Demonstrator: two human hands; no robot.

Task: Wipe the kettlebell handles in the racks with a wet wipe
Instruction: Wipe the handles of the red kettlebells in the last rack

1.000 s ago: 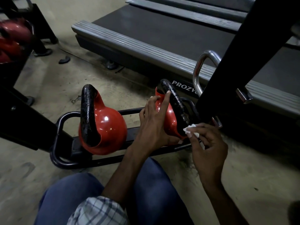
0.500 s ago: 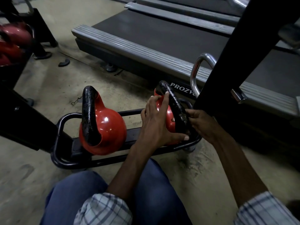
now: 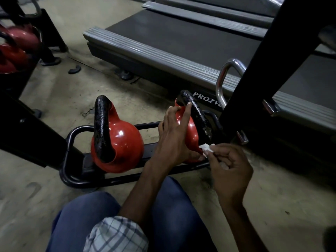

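Two red kettlebells with black handles sit in a low black tube rack (image 3: pixel 72 135) on the floor. The left kettlebell (image 3: pixel 125 140) stands untouched. My left hand (image 3: pixel 172 137) holds the body of the right kettlebell (image 3: pixel 190 131), fingers spread over it, one fingertip against its black handle (image 3: pixel 198 115). My right hand (image 3: pixel 229 170) pinches a small white wet wipe (image 3: pixel 206 148) at the lower near end of that handle.
A treadmill deck (image 3: pixel 181 44) runs behind the rack. A black upright post (image 3: pixel 263 73) and a chrome loop (image 3: pixel 222 79) stand close on the right. More red kettlebells (image 3: pixel 16 44) sit on a rack at far left. My blue-jeaned knee (image 3: pixel 163 211) is below.
My right hand came back from behind the handle's far side to its near lower end, and the white wipe shows again. My left hand stays on the kettlebell.
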